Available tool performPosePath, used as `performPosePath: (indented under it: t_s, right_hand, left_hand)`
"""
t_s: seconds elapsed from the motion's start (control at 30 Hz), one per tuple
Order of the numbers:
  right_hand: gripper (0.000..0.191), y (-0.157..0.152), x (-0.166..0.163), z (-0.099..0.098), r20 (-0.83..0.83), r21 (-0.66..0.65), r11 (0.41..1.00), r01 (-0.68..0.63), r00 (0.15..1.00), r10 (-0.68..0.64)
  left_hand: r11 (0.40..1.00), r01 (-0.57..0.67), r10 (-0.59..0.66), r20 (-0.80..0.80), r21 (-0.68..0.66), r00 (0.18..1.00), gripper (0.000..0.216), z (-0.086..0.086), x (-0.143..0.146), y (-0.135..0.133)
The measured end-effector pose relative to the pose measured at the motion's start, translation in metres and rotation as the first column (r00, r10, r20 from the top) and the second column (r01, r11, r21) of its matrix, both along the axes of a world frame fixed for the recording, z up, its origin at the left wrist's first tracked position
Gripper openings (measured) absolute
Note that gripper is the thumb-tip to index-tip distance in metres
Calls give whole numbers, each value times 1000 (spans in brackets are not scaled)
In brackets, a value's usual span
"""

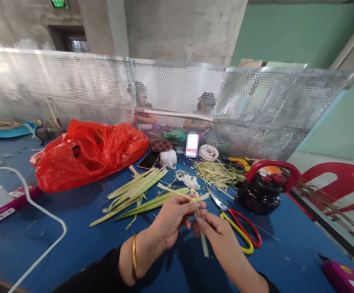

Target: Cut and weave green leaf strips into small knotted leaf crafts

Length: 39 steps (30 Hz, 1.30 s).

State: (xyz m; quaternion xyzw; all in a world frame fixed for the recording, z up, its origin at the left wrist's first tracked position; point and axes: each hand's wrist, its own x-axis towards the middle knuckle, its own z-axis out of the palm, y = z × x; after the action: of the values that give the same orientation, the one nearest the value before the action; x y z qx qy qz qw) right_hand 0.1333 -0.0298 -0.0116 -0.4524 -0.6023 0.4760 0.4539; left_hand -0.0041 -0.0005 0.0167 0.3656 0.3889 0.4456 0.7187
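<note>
Both hands meet over the blue table around a folded pale green leaf strip (pixel 205 243), which crosses itself near the fingertips. My left hand (pixel 171 217), with a gold bangle at the wrist, pinches the strip at the crossing. Lower down, my right hand (pixel 218 234) grips the hanging part between thumb and fingers. More long leaf strips (pixel 137 189) lie just beyond my left hand. Scissors (pixel 234 221) with one red and one yellow handle rest to the right of my right hand, blades pointing away.
A red plastic bag (pixel 88 156) sits back left; a phone (pixel 148 160), white yarn (pixel 168 158) and tape roll (pixel 209 152) lie beyond the strips. Leaf scraps (pixel 221 175) and a black jug (pixel 260 193) are right. A perforated metal screen (pixel 177 89) closes the back, people behind it.
</note>
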Motion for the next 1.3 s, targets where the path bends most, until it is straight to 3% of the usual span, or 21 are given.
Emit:
performPosePath:
  t_s: [0.27, 0.37, 0.53, 0.63, 0.7, 0.83, 1.03, 1.3]
  right_hand:
    - [32, -11, 6, 8, 211, 193, 981, 20, 976, -61]
    - [30, -9, 7, 9, 200, 174, 984, 26, 978, -61]
    - [31, 4, 14, 9, -194, -121, 966, 227, 949, -248]
    - [31, 7, 14, 11, -447, -305, 948, 92, 865, -228]
    - [30, 6, 13, 13, -527, -329, 944, 39, 821, -218]
    - [30, 4, 13, 16, -456, -260, 946, 195, 838, -298]
    - [32, 7, 21, 14, -400, -217, 887, 408, 792, -462]
    - [28, 6, 19, 15, -363, -181, 928, 327, 855, -372]
  left_hand:
    - [1000, -23, 23, 34, 6, 999, 20, -1, -2, 4]
    - [1000, -15, 14, 72, 8, 997, 22, -2, -2, 4]
    - [997, 37, -40, 58, 64, 997, 24, 0, 1, 0]
    - [993, 95, -95, -1, 71, 995, 25, 0, 3, -3]
    - [988, 127, -124, -39, 87, 992, 26, -1, 5, -5]
    - [987, 150, -144, -98, 60, 985, 28, -1, 5, -6]
    - [992, 123, -122, -90, 6, 988, 34, -4, 3, -2]
    - [976, 218, -216, -94, 6, 972, 29, -3, 1, -5]
